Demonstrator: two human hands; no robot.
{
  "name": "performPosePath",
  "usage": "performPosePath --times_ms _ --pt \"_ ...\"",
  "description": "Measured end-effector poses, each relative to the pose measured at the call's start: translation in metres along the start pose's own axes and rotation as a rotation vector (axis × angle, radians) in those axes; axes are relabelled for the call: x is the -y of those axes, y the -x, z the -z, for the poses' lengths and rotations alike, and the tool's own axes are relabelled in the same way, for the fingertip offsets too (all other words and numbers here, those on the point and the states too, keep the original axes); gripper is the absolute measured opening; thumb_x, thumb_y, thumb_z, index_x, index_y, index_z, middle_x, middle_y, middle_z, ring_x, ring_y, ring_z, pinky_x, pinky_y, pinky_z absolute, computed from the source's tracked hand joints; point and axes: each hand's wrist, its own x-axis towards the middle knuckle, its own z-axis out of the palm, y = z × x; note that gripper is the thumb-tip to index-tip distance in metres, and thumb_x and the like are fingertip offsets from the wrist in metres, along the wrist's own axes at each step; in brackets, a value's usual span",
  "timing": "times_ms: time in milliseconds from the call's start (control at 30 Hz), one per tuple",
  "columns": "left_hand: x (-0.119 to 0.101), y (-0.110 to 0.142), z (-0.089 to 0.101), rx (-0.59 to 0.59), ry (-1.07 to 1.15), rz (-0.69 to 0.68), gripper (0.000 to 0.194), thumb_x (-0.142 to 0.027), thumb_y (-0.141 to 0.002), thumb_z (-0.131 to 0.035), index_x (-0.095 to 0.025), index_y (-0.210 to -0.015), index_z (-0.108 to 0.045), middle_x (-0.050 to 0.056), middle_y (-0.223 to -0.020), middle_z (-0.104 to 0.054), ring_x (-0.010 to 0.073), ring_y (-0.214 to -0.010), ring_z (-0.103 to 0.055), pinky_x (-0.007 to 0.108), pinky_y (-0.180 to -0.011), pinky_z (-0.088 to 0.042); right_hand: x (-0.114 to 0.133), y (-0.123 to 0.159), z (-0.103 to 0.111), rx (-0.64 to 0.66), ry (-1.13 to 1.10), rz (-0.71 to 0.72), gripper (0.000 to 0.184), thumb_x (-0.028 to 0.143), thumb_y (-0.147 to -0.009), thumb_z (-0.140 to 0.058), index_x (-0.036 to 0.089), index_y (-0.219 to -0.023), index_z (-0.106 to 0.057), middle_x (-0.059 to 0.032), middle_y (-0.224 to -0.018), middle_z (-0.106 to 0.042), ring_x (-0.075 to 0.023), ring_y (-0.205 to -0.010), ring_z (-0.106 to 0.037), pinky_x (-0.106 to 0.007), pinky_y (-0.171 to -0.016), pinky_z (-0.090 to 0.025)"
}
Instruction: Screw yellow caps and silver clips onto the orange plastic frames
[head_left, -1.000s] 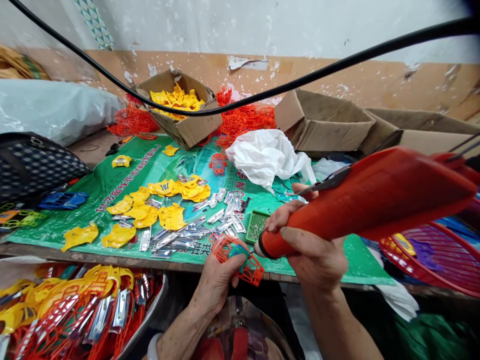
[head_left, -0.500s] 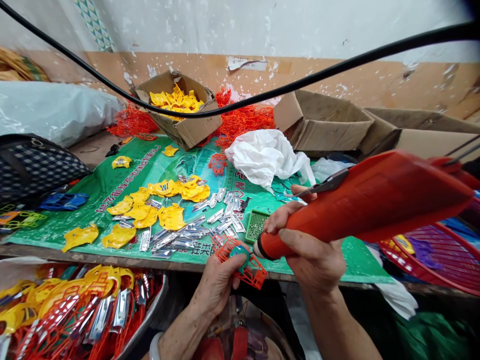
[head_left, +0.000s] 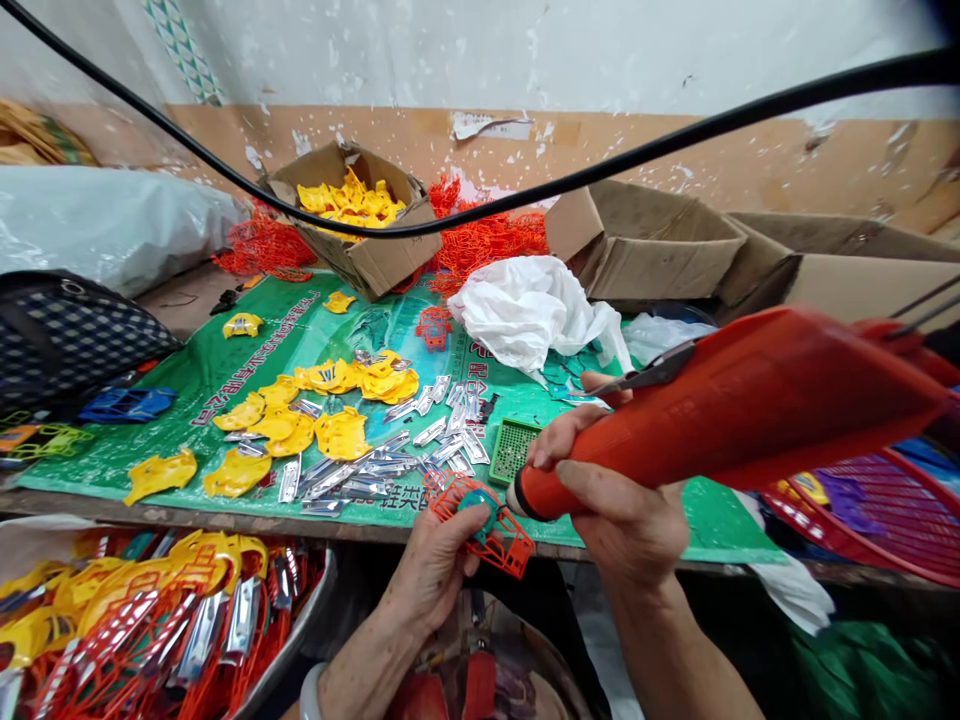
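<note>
My left hand (head_left: 439, 560) pinches a red plastic frame part (head_left: 514, 552) with a teal piece (head_left: 480, 505) set in it, at the table's front edge. Wrapped around a red electric screwdriver (head_left: 675, 410) is my right hand (head_left: 622, 510), and the tool's tip points left at the frame part, close against the teal piece. Whether the bit touches a screw is too small to tell. Just beyond the tip lies a small green perforated tray (head_left: 513, 450). Shiny silver metal-look pieces (head_left: 375, 468) and yellow plastic shells (head_left: 343, 434) are spread on the table to the left.
A full bin (head_left: 319, 600) of assembled parts stands below the table at left. Cardboard boxes (head_left: 667, 265), a white plastic bag (head_left: 532, 310) and heaped red frames (head_left: 487, 245) line the back. A black cable (head_left: 420, 230) crosses above; a red basket (head_left: 892, 510) sits at right.
Almost nothing differs. Both hands keep the same grip, with the screwdriver's tip still at the frame part; the view has shifted very slightly.
</note>
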Motion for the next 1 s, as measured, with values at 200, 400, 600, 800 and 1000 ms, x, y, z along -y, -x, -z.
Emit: performPosePath --times_ms 200,400,600,800,1000 --pt "-0.001 0.0 -0.001 0.003 0.043 0.009 0.018 -0.027 -0.072 -0.076 -0.016 -0.081 -0.065 -0.004 -0.064 -0.056 0.0054 -0.049 -0.044 0.016 -0.039 -0.023 -0.001 0.001 0.001 -0.007 0.022 0.009 0.023 0.026 -0.068 -0.074 0.024 -0.087 -0.061 0.0028 -0.073 -0.059 -0.0167 -0.068 -0.058 -0.04 -0.073 -0.051" --pt "-0.004 -0.001 -0.001 -0.015 0.049 0.044 0.022 -0.027 -0.068 -0.079 -0.015 -0.081 -0.065 -0.005 -0.062 -0.057 0.0036 -0.046 -0.043 0.014 -0.037 -0.021 -0.008 0.004 0.004 0.014 0.041 -0.019 0.025 0.026 -0.065 -0.074 0.025 -0.087 -0.063 0.0013 -0.073 -0.059 -0.0181 -0.071 -0.059 -0.04 -0.075 -0.053" --pt "-0.006 -0.001 -0.002 -0.011 0.046 0.053 0.022 -0.026 -0.065 -0.08 -0.014 -0.074 -0.063 -0.004 -0.06 -0.057 0.0026 -0.044 -0.042 0.013 -0.035 -0.02 -0.011 0.005 0.004 0.068 -0.047 -0.017 0.022 0.021 -0.068 -0.07 0.027 -0.087 -0.062 0.0025 -0.071 -0.058 -0.0172 -0.067 -0.058 -0.039 -0.073 -0.054" --pt "-0.008 0.0 -0.002 -0.034 -0.008 0.052 0.023 -0.028 -0.064 -0.079 -0.014 -0.071 -0.064 -0.005 -0.058 -0.053 0.0016 -0.043 -0.037 0.013 -0.036 -0.018 -0.014 0.006 0.001 0.09 -0.117 0.032 0.021 0.013 -0.07 -0.067 0.028 -0.083 -0.06 0.0041 -0.072 -0.061 -0.016 -0.066 -0.058 -0.037 -0.071 -0.052" --pt "-0.012 0.001 0.0 0.0 -0.032 0.022 0.025 -0.031 -0.066 -0.081 -0.014 -0.072 -0.064 -0.005 -0.057 -0.053 0.0035 -0.044 -0.039 0.015 -0.037 -0.02 -0.004 0.001 0.002 0.05 -0.127 0.026 0.04 0.016 -0.067 -0.069 0.028 -0.104 -0.057 0.0048 -0.071 -0.061 -0.0153 -0.061 -0.059 -0.036 -0.066 -0.051"
